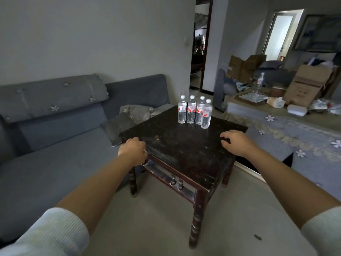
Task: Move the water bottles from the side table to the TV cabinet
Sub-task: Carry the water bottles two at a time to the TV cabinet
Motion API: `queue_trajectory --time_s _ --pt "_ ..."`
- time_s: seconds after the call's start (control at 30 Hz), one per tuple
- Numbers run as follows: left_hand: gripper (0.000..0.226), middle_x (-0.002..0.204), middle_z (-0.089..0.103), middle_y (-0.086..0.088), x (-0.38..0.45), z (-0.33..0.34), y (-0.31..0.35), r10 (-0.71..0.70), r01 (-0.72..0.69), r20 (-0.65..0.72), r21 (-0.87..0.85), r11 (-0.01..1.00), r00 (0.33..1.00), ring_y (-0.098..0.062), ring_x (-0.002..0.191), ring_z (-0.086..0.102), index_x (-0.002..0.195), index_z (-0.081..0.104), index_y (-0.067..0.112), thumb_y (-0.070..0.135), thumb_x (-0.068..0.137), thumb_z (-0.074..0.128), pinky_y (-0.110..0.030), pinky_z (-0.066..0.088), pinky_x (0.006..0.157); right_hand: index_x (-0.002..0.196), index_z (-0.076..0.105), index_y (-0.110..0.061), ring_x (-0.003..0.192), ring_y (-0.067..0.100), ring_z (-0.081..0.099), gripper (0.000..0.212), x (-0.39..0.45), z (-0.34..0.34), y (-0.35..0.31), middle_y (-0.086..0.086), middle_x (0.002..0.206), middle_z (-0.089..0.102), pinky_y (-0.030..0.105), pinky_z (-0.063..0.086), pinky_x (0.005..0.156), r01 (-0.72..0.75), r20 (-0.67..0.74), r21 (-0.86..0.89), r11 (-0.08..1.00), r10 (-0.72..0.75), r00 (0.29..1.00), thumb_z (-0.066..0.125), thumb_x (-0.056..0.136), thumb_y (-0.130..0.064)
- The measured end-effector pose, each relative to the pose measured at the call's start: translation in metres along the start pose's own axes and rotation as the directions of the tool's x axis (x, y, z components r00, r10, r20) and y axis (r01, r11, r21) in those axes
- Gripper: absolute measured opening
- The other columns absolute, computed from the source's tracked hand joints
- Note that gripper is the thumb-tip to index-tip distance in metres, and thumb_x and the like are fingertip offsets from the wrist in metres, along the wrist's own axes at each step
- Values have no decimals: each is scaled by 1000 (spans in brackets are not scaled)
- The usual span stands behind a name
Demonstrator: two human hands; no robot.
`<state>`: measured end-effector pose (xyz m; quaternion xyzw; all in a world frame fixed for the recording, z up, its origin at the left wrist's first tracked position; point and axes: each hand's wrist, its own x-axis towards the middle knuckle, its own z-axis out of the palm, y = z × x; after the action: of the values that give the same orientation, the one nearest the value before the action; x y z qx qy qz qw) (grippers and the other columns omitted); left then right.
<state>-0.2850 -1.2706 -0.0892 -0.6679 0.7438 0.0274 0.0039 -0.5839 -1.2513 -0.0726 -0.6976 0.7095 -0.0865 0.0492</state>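
Several clear water bottles (194, 112) with white caps and red-white labels stand upright in a row at the far corner of the dark wooden side table (184, 143). My left hand (133, 150) hovers at the table's near left edge with fingers curled and holds nothing. My right hand (237, 142) hangs over the table's right side, fingers loosely bent and spread, empty. Both hands are well short of the bottles. The TV cabinet is not in view.
A grey sofa (55, 135) stands left of the table. To the right is a low table under a flowered cloth (295, 130), carrying a tissue box (275, 102), another bottle (260, 80) and cardboard boxes (306, 87). A doorway (200, 52) lies behind.
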Motion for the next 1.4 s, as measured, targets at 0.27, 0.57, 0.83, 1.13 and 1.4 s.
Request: queue_trajectory --time_s 0.27,0.57,0.83,1.13,1.4 --pt "32 125 50 -14 161 -15 -7 40 -41 -43 -31 999 998 -33 118 48 118 59 10 24 93 45 -40 45 98 125 55 -8 114 29 54 35 165 5 10 15 126 59 38 46 95 -32 1 31 999 32 999 47 94 -21" --pt "34 127 50 -15 323 -36 -17 76 -76 -23 18 997 997 -33 120 48 121 57 9 24 93 45 -42 44 99 118 60 -4 109 34 58 31 326 5 13 20 119 62 40 47 90 -84 -61 65 994 88 994 48 92 -17" --pt "37 132 50 -16 471 -44 -30 276 -276 2 34 961 961 -31 121 49 125 53 7 22 93 45 -38 41 99 121 60 -5 112 32 57 33 429 25 24 19 123 62 37 45 92 -270 -118 157 950 290 950 50 92 -16" --pt "31 123 56 -14 612 -45 -9 510 -508 35 -57 860 860 -27 112 54 120 55 8 21 93 49 -36 46 91 121 59 -3 116 35 54 35 498 42 16 21 127 59 38 44 94 -515 -134 190 836 542 830 52 91 -19" --pt "38 128 54 -13 670 -11 48 623 -614 81 -111 781 778 -27 115 53 128 49 8 23 93 50 -35 45 93 126 54 -3 119 34 52 38 536 52 39 20 130 56 37 43 96 -588 -120 184 787 612 782 53 90 -18"
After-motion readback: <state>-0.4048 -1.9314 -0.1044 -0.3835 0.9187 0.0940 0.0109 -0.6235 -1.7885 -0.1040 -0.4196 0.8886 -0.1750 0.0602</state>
